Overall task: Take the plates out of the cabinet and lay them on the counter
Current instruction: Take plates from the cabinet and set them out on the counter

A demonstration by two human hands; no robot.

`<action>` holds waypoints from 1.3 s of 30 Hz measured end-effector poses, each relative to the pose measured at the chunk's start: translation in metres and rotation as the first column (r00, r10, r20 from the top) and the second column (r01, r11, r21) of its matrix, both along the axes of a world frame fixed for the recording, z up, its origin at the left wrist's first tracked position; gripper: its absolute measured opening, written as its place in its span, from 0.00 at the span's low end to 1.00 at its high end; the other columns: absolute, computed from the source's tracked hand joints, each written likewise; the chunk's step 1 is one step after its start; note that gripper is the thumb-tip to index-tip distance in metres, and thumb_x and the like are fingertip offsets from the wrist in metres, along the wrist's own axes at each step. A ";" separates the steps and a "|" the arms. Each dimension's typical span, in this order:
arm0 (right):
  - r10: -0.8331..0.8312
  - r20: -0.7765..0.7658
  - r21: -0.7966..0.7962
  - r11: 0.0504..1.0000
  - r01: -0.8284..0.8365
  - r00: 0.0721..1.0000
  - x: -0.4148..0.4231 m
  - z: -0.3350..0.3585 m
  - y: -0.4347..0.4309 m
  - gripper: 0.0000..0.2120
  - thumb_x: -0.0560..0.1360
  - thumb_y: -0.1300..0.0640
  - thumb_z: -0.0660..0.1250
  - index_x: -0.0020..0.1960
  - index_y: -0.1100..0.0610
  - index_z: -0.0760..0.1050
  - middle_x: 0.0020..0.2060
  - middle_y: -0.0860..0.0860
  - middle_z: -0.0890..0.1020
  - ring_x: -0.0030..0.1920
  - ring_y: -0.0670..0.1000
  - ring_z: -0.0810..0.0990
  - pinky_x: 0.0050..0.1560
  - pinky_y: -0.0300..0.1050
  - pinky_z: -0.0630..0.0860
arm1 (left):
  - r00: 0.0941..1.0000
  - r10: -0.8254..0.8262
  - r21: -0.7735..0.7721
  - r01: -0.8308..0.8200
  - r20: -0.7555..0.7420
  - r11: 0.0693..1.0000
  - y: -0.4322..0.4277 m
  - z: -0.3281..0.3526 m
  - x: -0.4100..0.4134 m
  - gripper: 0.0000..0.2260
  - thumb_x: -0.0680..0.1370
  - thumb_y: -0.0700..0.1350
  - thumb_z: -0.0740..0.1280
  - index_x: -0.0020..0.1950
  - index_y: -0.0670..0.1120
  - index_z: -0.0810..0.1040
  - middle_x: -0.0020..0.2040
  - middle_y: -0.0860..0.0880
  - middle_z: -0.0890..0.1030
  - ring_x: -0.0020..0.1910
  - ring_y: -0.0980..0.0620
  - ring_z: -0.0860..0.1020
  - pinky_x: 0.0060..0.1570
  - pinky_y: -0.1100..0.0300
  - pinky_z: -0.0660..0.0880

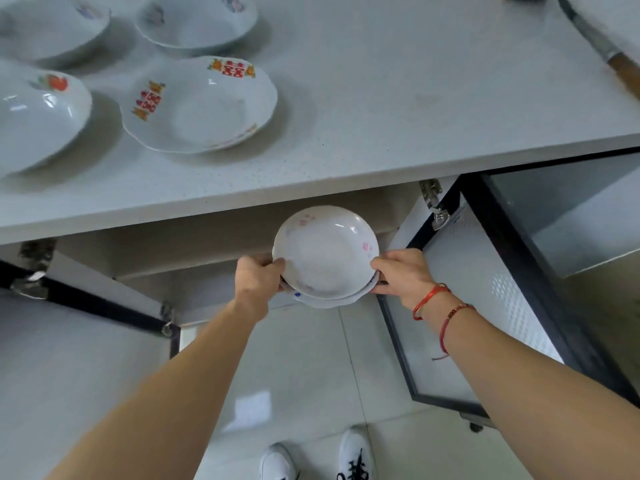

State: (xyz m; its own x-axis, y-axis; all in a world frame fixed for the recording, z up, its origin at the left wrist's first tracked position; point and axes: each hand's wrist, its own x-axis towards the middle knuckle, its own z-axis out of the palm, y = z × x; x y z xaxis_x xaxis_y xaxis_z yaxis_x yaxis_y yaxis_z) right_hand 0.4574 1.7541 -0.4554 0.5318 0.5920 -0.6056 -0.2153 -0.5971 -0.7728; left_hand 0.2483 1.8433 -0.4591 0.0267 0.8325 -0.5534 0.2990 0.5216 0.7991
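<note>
A small stack of white plates [325, 254] with faint pink marks is held level at the mouth of the open cabinet [207, 244], just under the counter's front edge. My left hand [258, 275] grips the stack's left rim, thumb on top. My right hand [401, 271], red strings on its wrist, grips the right rim the same way. On the counter [381, 98] above lie several white plates: one with red and orange marks [199, 103] nearest, one with a red fruit print [38, 116] at the left, and two more [197, 19] [52, 26] behind.
Both cabinet doors stand open: the right door [485, 289], frosted glass in a black frame, swings out beside my right arm, and the left door [86, 341] by my left arm. A knife with a wooden handle [609, 53] lies at the counter's far right. My white shoes [318, 459] stand on the tiled floor.
</note>
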 end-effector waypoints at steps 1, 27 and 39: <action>0.002 -0.004 -0.003 1.000 -0.002 1.000 -0.003 0.010 -0.005 0.05 0.72 0.71 0.67 0.43 0.66 0.82 0.42 0.62 0.85 0.43 0.59 0.86 0.41 0.56 0.84 | 1.000 -0.007 -0.003 0.007 -0.008 1.000 -0.005 0.010 -0.003 0.10 0.76 0.33 0.65 0.38 0.44 0.81 0.37 0.40 0.84 0.39 0.37 0.84 0.46 0.46 0.82; 0.078 0.004 0.119 0.990 -0.078 0.997 -0.032 0.265 -0.088 0.08 0.72 0.72 0.66 0.43 0.62 0.83 0.41 0.59 0.86 0.45 0.60 0.86 0.37 0.51 0.84 | 0.999 -0.046 0.090 0.044 0.018 0.995 -0.092 0.266 -0.043 0.07 0.75 0.32 0.65 0.45 0.29 0.79 0.39 0.36 0.82 0.36 0.42 0.82 0.36 0.53 0.83; 0.124 0.024 0.187 0.974 -0.127 0.992 -0.031 0.307 -0.079 0.13 0.70 0.72 0.67 0.45 0.56 0.83 0.42 0.57 0.86 0.41 0.57 0.86 0.38 0.52 0.84 | 0.994 -0.023 0.155 0.006 0.109 0.988 -0.090 0.305 -0.050 0.06 0.76 0.33 0.66 0.43 0.35 0.82 0.41 0.38 0.84 0.42 0.39 0.84 0.40 0.49 0.83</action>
State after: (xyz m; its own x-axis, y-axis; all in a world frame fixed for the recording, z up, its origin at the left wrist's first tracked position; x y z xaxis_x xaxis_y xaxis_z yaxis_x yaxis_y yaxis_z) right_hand 0.4265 1.6749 -0.1487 0.4527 0.7568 -0.4715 -0.1378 -0.4630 -0.8756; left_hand 0.1979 1.7533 -0.1537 0.0928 0.9069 -0.4111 0.2116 0.3854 0.8981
